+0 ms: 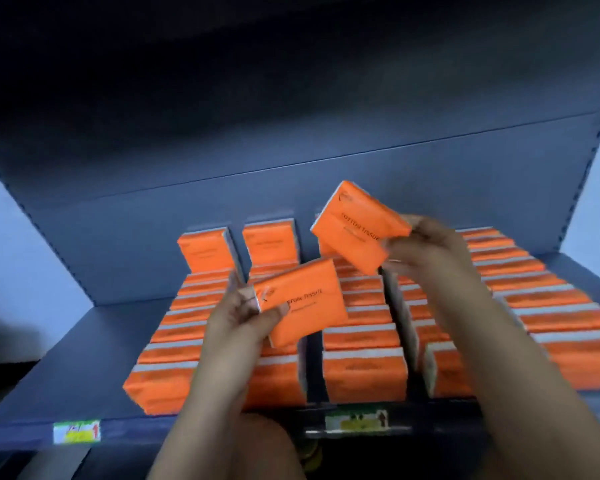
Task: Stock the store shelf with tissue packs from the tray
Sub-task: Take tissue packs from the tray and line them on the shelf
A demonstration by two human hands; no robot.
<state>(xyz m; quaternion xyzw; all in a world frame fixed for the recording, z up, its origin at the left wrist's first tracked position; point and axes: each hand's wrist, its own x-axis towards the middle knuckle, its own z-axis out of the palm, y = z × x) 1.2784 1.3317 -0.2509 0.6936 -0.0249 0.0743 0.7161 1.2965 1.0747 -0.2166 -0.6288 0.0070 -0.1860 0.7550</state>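
My left hand [246, 315] grips an orange tissue pack [303, 301] by its left end, holding it tilted above the second row on the shelf. Higher and to the right, my right hand [426, 251] pinches another orange tissue pack [357, 225] by its right end, tilted above the third row. Several rows of orange tissue packs [364, 372] stand upright on the dark blue shelf [80, 372], running front to back. The tray is not in view.
The shelf's left part is bare blue board. A back panel [222, 161] rises behind the rows, and an upper shelf overhangs them. Price labels [77, 432] sit on the shelf's front edge. A narrow gap [314, 375] runs between the second and third rows.
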